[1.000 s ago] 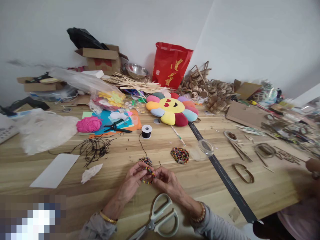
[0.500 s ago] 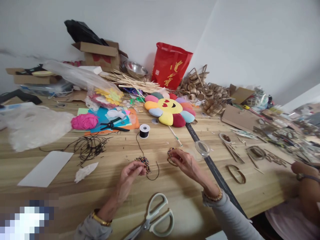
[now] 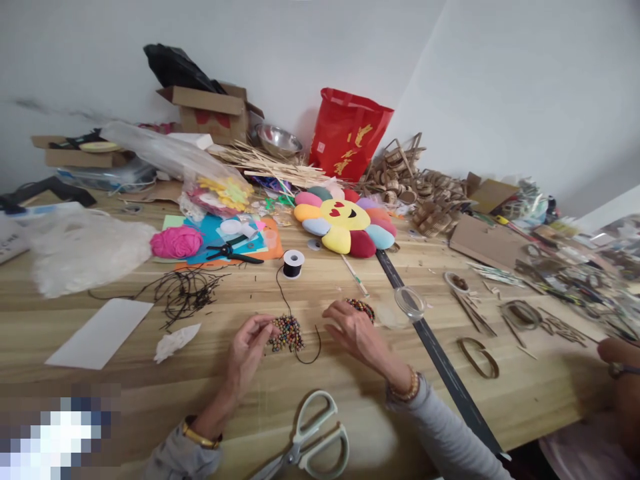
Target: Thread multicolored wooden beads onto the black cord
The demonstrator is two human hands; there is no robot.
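A pile of small multicoloured beads (image 3: 287, 335) lies on the wooden table. At its left edge is my left hand (image 3: 249, 341), thumb and fingertips drawn together; whatever they may hold is too small to make out. My right hand (image 3: 356, 333) is right of the pile, palm down with fingers apart and nothing visible in them. Just behind it lies a beaded bracelet (image 3: 362, 308), partly hidden by the hand. A black cord (image 3: 313, 362) curves out from the beads, and another stretch runs up to the spool of black cord (image 3: 293, 265).
Large scissors (image 3: 305, 440) lie near the front edge. A clear round lid (image 3: 410, 303) rests by a dark strip (image 3: 450, 373). Tangled black cord (image 3: 187, 293), white paper (image 3: 100, 333) and a flower cushion (image 3: 345, 220) lie around. Another person's arm (image 3: 620, 367) is at right.
My right hand has let go of the beaded bracelet, which now lies on the table, and has moved left with its fingers spreading. My left hand has drawn slightly left, uncovering more beads.
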